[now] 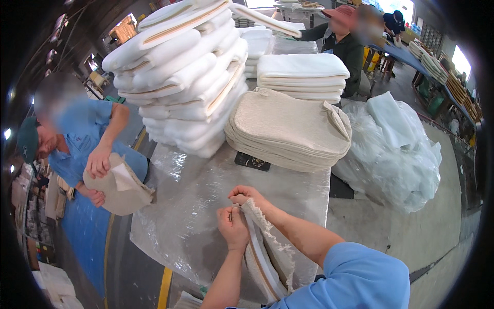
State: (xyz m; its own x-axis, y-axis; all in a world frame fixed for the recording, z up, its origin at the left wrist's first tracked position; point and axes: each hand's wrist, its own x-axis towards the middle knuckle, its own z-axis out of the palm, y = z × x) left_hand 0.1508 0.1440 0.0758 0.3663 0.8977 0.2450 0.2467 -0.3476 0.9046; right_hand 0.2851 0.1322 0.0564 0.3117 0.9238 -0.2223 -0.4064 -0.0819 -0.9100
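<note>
Over the plastic-covered table, my left hand (233, 227) and my right hand (250, 199) are close together, fingers closed on the far end of a beige fabric cover (275, 241) with a frayed edge. A white foam pad (259, 257) with a brown stripe along its side lies within the open cover, which runs back toward my body. My fingers hide the exact grip at the far end. Beyond my hands sits a stack of beige fabric covers (288, 123), the top one folded over at its right corner.
A tall, leaning stack of folded white pads (180, 77) stands at the back left, and a lower white stack (302, 72) behind the covers. A black flat object (252, 160) lies by the covers. A co-worker (87, 134) handles a beige piece at left. Plastic bags (391, 149) bulge at right.
</note>
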